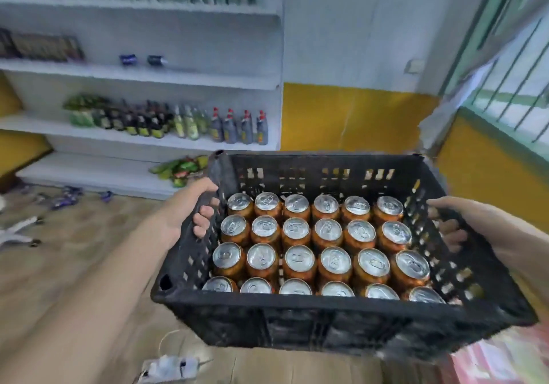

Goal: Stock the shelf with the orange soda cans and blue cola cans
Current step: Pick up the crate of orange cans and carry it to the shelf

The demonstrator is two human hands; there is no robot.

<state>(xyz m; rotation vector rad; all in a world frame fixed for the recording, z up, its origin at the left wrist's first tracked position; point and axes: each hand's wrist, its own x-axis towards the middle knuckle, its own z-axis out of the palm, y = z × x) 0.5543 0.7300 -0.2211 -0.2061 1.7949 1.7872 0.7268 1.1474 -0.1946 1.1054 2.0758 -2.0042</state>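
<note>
I carry a black plastic crate [326,321] at waist height, packed with several rows of orange soda cans [297,232] standing upright, silver tops showing. My left hand [196,214] grips the crate's left wall, fingers curled through its slots. My right hand [457,223] grips the right wall the same way. The white shelf unit [166,80] stands ahead to the left. Two blue cola cans [141,60] sit on its second shelf, with bare shelf to their right.
Dark and green bottles [190,122] fill the shelf below the blue cans. Green packets [181,170] lie on the bottom shelf. Blue items [65,198] are strewn on the wooden floor at left. A power strip [169,369] lies near my feet. A barred window [511,86] is at right.
</note>
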